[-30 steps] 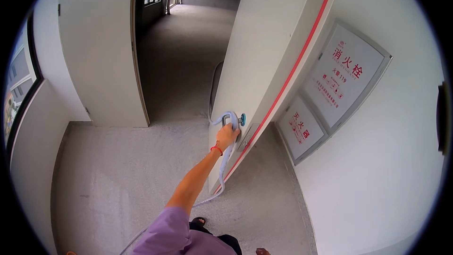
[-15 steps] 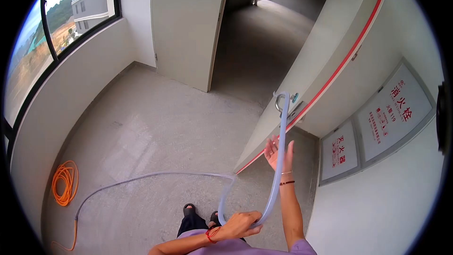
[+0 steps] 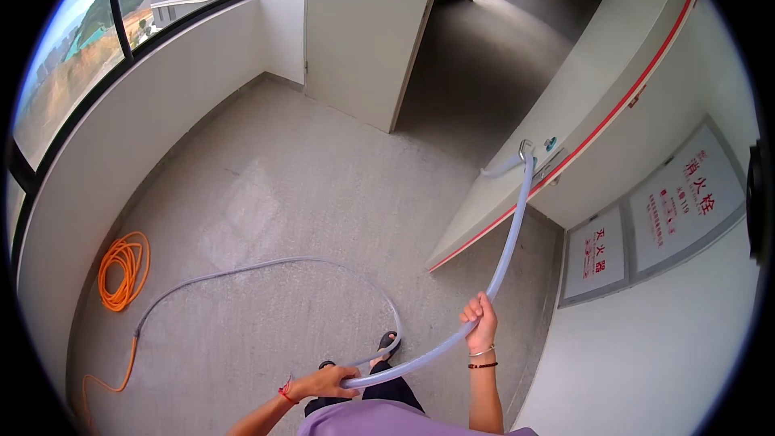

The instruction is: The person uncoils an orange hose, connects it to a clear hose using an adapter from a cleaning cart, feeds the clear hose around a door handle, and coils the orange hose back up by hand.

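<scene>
Fingers of left hand and right hand grip bluish plastic hose through curved metal handle, coiled orange tubing on grey floor, right open earlier.

A single view is recorded, taken from your head. It faces forward and steeply down. Your purple shirt lies nearest, at the lower edge; the floor fills the centre at middle range; the dim back room lies farther off, toward upper right. The wide lens bows straight lines and leaves black corners.
</scene>
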{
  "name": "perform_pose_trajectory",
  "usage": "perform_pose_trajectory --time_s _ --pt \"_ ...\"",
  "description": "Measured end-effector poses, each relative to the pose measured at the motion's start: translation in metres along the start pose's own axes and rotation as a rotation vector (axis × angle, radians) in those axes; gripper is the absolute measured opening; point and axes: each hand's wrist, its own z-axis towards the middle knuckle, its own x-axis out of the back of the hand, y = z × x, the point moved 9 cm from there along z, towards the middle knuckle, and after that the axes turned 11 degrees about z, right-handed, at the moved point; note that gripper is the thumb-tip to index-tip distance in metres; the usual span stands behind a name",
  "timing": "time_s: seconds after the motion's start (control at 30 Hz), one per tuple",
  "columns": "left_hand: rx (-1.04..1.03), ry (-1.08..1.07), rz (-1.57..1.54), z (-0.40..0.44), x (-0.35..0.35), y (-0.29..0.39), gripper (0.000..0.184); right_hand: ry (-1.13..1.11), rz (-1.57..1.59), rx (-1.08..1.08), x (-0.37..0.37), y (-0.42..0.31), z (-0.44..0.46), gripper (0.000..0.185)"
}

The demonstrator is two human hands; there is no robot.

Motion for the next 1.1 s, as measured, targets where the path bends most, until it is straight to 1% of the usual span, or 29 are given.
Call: perform_pose_trajectory --time_s 0.03,0.07,0.1,0.13,0.2,0.23,0.27,0.33,0.37,0.4,0.43,0.47,0.5,0.53,0.57,0.6,0.67,0.7,0.73,0.8,0.87,0.97,1.0,1.07,1.1 --pt "0.029 -0.021 0.081 -0.029 -0.011 -0.019 0.03 0.065 -0.073 -0.004 0.014 0.029 -0.029 0.015" --pt "0.045 -0.03 0.185 -0.046 -0.011 -0.037 0.031 0.065 -0.079 -0.011 0.017 0.049 -0.042 0.015" --pt "0.108 -0.118 0.319 -0.059 -0.019 -0.057 0.028 0.059 -0.077 -0.041 0.019 0.068 -0.054 0.014" --pt "0.111 -0.123 0.318 -0.073 -0.02 -0.067 0.028 0.053 -0.07 -0.067 0.018 0.081 -0.062 0.013" --pt "0.108 -0.011 0.253 -0.09 -0.011 -0.079 0.029 0.077 -0.029 -0.099 0.028 0.098 -0.053 0.013" --pt "0.129 0.019 0.292 -0.098 -0.009 -0.083 0.031 0.105 0.01 -0.135 0.036 0.105 -0.052 0.013" --pt "0.121 0.008 0.289 -0.105 -0.007 -0.082 0.031 0.116 0.009 -0.127 0.035 0.104 -0.049 0.013" --pt "0.198 -0.002 0.322 -0.12 0.001 -0.08 0.035 0.029 -0.001 -0.172 0.001 0.098 -0.022 0.015" --pt "0.196 -0.005 0.329 -0.126 0.007 -0.073 0.035 -0.015 0.053 -0.16 -0.024 0.086 -0.007 0.016" --pt "0.218 0.034 0.256 -0.134 0.017 -0.068 0.036 -0.059 0.11 -0.15 -0.05 0.068 0.011 0.017" --pt "0.242 0.071 0.181 -0.141 0.026 -0.063 0.037 -0.089 0.183 -0.14 -0.066 0.051 0.036 0.018" --pt "0.245 0.066 0.189 -0.147 0.03 -0.061 0.037 -0.119 0.256 -0.13 -0.076 0.032 0.065 0.018" --pt "0.283 0.086 0.194 -0.154 0.035 -0.065 0.036 -0.124 0.217 -0.036 -0.077 0.007 0.097 0.022" --pt "0.318 0.108 0.2 -0.158 0.043 -0.066 0.035 -0.102 0.231 0.013 -0.082 -0.016 0.125 0.021" --pt "0.303 0.155 0.214 -0.158 0.064 -0.042 0.033 -0.082 0.245 0.062 -0.085 -0.041 0.153 0.021" --pt "0.299 0.156 0.225 -0.158 0.073 -0.039 0.033 -0.073 0.24 0.111 -0.083 -0.066 0.182 0.021" --pt "0.439 0.169 0.226 -0.16 0.095 -0.057 0.036 -0.066 0.239 0.166 -0.084 -0.112 0.227 0.021" --pt "0.415 0.214 0.283 -0.154 0.113 -0.054 0.032 -0.046 0.162 0.215 -0.087 -0.133 0.244 0.021" --pt "0.413 0.214 0.289 -0.146 0.126 -0.062 0.032 -0.027 0.085 0.263 -0.086 -0.149 0.261 0.022" --pt "0.467 0.435 0.414 -0.132 0.173 -0.083 0.028 -0.032 0.089 0.25 -0.09 -0.168 0.294 0.023" --pt "0.557 0.534 0.501 -0.106 0.219 -0.111 0.025 -0.041 0.095 0.233 -0.091 -0.182 0.331 0.024" --pt "0.664 0.749 0.579 -0.039 0.29 -0.153 0.023 -0.079 0.35 0.071 -0.084 -0.189 0.369 0.025" --pt "0.69 0.817 0.625 -0.01 0.309 -0.166 0.023 -0.058 0.362 0.078 -0.076 -0.193 0.371 0.025" --pt "0.561 0.732 0.694 0.09 0.341 -0.175 0.025 -0.11 0.419 0.057 -0.08 -0.202 0.378 0.024" --pt "0.48 0.617 0.703 0.156 0.347 -0.176 0.025 -0.072 0.37 0.089 -0.08 -0.205 0.379 0.023"
